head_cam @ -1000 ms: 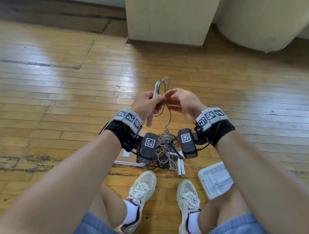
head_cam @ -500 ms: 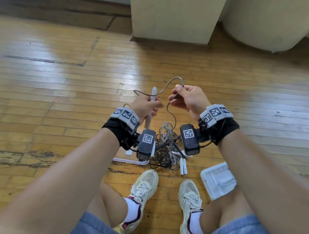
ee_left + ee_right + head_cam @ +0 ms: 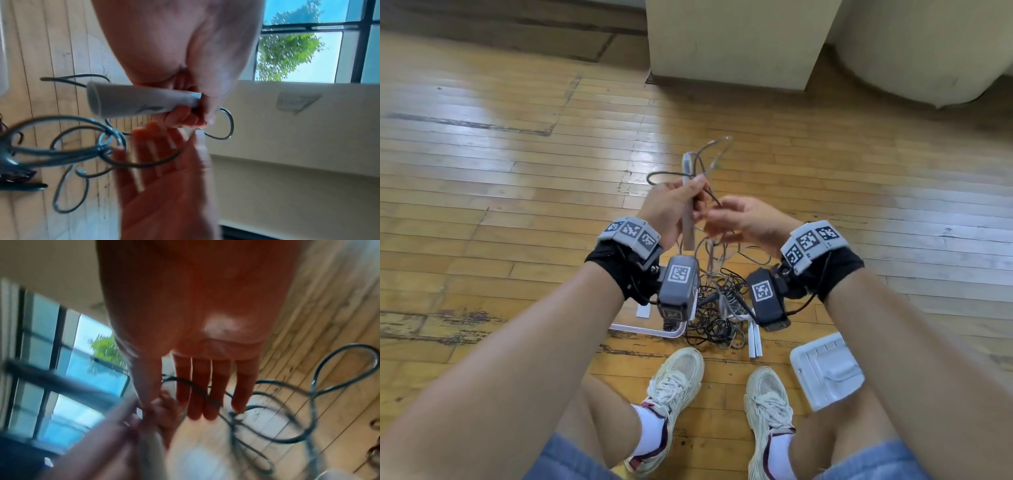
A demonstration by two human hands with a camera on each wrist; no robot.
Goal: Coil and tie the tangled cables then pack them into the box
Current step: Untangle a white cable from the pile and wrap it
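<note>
My left hand (image 3: 671, 205) is raised over the floor and grips an upright white strip (image 3: 688, 222) together with loops of a thin grey cable (image 3: 717, 147). In the left wrist view the fingers (image 3: 185, 116) curl round the white strip (image 3: 133, 100), and the grey cable (image 3: 61, 151) loops below it. My right hand (image 3: 743, 219) is close beside the left one. Its fingers (image 3: 205, 394) are straight, and the grey cable (image 3: 308, 402) runs behind them. From the hands the cable hangs down to a tangle of black and grey cables (image 3: 719, 308) on the floor.
A white lid (image 3: 825, 370) lies on the wooden floor by my right shoe (image 3: 767, 401). A clear box's rim (image 3: 647, 330) shows under my left wrist. Two white strips (image 3: 755, 339) lie beside the tangle. A pale cabinet (image 3: 732, 41) stands ahead.
My right hand has let go of the cable loop it pinched, moved down and left, and straightened its fingers. The loops now stand above my left hand.
</note>
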